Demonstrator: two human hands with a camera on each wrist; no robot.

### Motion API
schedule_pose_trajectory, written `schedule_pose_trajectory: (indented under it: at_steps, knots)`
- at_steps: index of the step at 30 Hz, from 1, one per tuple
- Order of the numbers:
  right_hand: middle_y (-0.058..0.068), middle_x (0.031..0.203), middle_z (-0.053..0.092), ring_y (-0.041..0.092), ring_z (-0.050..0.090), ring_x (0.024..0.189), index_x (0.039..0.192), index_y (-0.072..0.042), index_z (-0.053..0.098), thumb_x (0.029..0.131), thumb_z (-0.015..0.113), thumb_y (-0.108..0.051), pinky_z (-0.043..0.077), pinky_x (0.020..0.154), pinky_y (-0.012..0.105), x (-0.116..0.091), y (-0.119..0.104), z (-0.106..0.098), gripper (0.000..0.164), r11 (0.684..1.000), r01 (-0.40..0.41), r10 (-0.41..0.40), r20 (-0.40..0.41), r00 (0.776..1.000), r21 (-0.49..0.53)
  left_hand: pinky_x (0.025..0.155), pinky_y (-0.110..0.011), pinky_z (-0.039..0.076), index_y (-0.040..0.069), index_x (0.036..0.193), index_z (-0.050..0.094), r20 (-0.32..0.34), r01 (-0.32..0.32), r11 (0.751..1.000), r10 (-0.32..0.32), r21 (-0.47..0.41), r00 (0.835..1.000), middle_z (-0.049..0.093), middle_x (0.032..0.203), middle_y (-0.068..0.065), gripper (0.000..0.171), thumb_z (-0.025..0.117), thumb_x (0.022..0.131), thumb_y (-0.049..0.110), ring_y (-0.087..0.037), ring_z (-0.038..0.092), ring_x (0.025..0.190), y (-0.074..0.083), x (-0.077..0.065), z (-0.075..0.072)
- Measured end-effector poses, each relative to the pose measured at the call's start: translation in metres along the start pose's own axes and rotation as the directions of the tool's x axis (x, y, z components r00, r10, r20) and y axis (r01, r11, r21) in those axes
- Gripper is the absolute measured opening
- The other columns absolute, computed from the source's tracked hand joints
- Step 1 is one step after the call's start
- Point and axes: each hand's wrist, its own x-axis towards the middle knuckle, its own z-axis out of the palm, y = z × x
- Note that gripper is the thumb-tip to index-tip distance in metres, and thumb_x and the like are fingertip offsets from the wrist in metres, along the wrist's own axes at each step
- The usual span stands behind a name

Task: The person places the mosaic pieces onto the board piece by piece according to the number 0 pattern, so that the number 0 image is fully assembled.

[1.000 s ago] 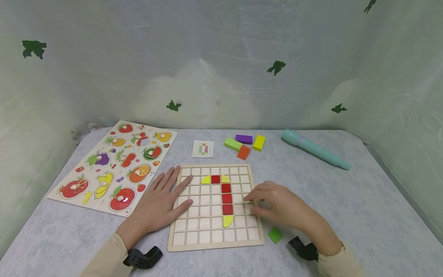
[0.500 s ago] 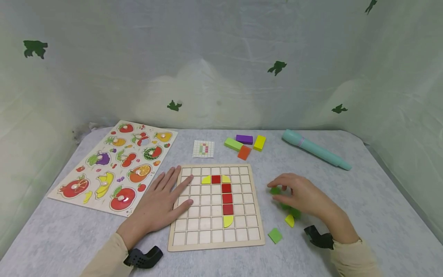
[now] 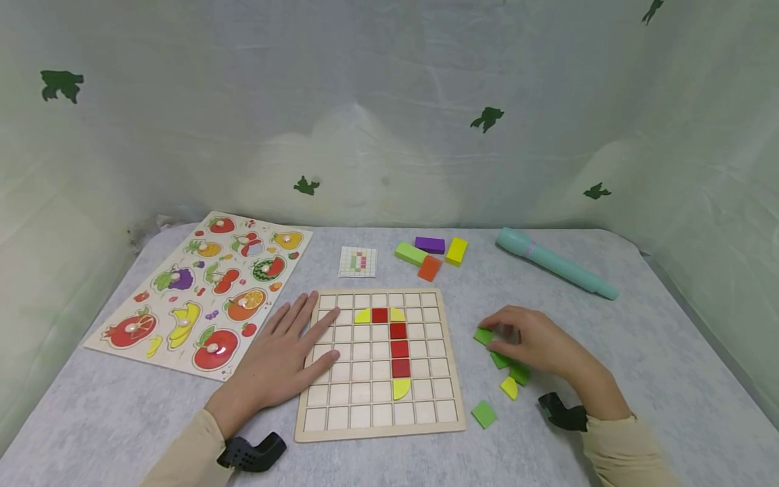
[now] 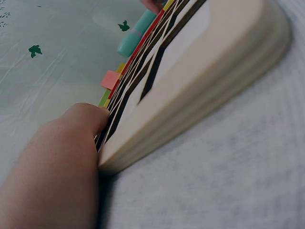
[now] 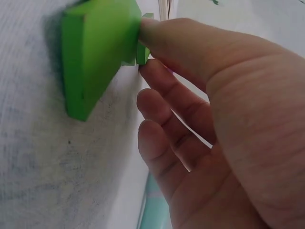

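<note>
Right of the board (image 3: 380,433), the right hand (image 3: 535,345) is down low, thumb and forefinger bent in narrow, pinching a green tile (image 3: 483,336) at its edges! The other fingers curl beneath the palm. That tile lies flat, level with the board's upper half; it looks square, so no long axis stands out, but it sits askew to the grid, one corner pointing left at the board.

Over on the board's left edge, the left hand (image 3: 276,365) is spread wide and flat, holding nothing, fingers aimed at the far side, thumb and forefinger across the cells.

On the board, red squares (image 3: 399,349) and yellow pieces (image 3: 400,388) form a bent line: its long leg runs near to far, its short arm turns left at the far end.

More to the board's right: two green tiles (image 3: 502,360) just under the right hand, a yellow quarter (image 3: 509,387) nearer, and a lone tile (image 3: 484,414) by the near corner. Beyond the board sit a card (image 3: 358,262) and four blocks (image 3: 456,251); left of it, the fruit puzzle (image 3: 201,311).
</note>
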Motion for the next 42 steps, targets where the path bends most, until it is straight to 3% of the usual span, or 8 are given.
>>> schedule_pose_trajectory:
  at_steps: [10,20,32,42]
  knots:
    - [-0.007,0.106,0.072,0.007,0.056,0.085,0.116,-0.015,0.076,0.089,0.082,-0.018,0.052,0.072,0.026,0.006,-0.011,0.009,0.027,1.000,-0.007,0.006,-0.033,0.999,-0.027,0.130,-0.053,0.010,0.027,0.165,0.028,-0.001,0.000,1.000,0.000,-0.001,1.000,0.013,0.173,-0.013,0.076,0.042,0.102,0.067,-0.035,0.012,0.160,0.001,0.000,-0.001]
    - [-0.009,0.111,0.070,0.010,0.058,0.091,0.115,-0.020,0.076,0.089,0.083,-0.018,0.056,0.077,0.027,0.013,-0.049,0.026,0.027,0.997,0.078,-0.078,-0.076,0.994,-0.009,0.129,-0.054,0.011,0.026,0.164,0.030,-0.008,-0.004,1.000,0.004,-0.005,1.000,0.014,0.173,-0.014,0.076,0.043,0.101,0.067,-0.036,0.013,0.160,0.001,0.000,0.000]
    - [-0.012,0.114,0.070,0.008,0.060,0.109,0.115,-0.021,0.076,0.091,0.081,-0.024,0.057,0.091,0.030,0.021,-0.103,0.051,0.025,0.983,0.179,-0.177,-0.062,0.982,0.036,0.129,-0.054,0.010,0.026,0.164,0.031,0.000,0.002,1.000,-0.002,0.004,1.000,0.014,0.173,-0.014,0.076,0.044,0.101,0.067,-0.035,0.012,0.160,0.001,0.000,-0.001]
    - [-0.015,0.111,0.073,0.007,0.054,0.100,0.111,-0.023,0.079,0.091,0.081,-0.028,0.053,0.085,0.022,0.023,-0.130,0.071,0.020,0.979,0.204,-0.204,0.011,0.979,0.030,0.130,-0.051,0.006,0.028,0.165,0.027,0.032,0.012,1.000,-0.012,0.003,0.999,0.008,0.174,-0.012,0.077,0.041,0.101,0.068,-0.033,0.007,0.161,-0.001,0.000,-0.001]
